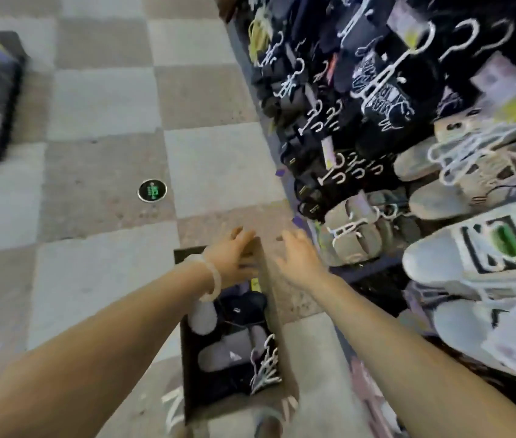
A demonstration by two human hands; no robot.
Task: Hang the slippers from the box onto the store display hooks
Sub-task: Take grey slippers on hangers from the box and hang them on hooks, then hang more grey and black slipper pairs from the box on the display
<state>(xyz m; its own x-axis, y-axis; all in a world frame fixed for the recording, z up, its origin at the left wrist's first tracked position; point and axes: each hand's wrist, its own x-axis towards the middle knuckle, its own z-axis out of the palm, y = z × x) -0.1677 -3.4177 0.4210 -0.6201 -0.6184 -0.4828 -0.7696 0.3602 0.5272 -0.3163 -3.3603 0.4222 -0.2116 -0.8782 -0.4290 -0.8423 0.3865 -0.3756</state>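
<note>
My left hand (231, 257) grips the box (278, 314) flap; my right hand (297, 257) hovers spread and empty. The slippers (228, 352) lie inside, hangers (266, 365) tangled, so lifting one could likely drag out others

Both my bare forearms reach forward and down, running nearly parallel. My left hand (234, 254) is palm down, fingers curled loosely, with a pale bangle (209, 276) around the wrist. My right hand (297, 257) sits just beside it, apart, fingers spread open and slightly bent, gripping nothing. The picture is blurred, so finer finger detail is unclear.
</note>
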